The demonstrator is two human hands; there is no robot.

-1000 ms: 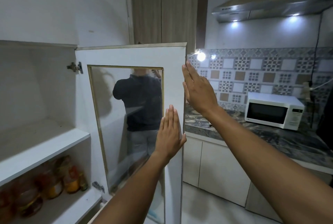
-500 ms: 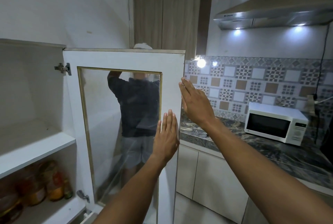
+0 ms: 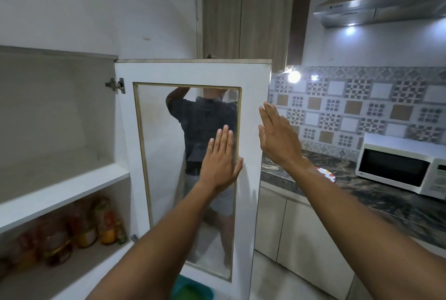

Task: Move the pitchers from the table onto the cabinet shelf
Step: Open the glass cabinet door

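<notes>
A white cabinet door [image 3: 251,111] with a glass panel stands swung open in front of me. My left hand [image 3: 220,162] lies flat against the glass near the panel's right frame, fingers straight. My right hand [image 3: 277,138] is flat too, fingers together, at the door's free right edge. Left of the door the cabinet is open, and its upper shelf [image 3: 67,188] is bare. No pitcher and no table are in view.
Several jars and bottles [image 3: 79,232] fill the lower shelf. A dark stone counter [image 3: 376,200] runs to the right with a white microwave [image 3: 400,164] and a patterned plate [image 3: 325,174]. A range hood [image 3: 379,7] hangs above. Something green [image 3: 193,290] sits on the floor below the door.
The view has shifted right and down, so more of the open cabinet shows. Both hands stay flat at the door, the left now higher on the glass.
</notes>
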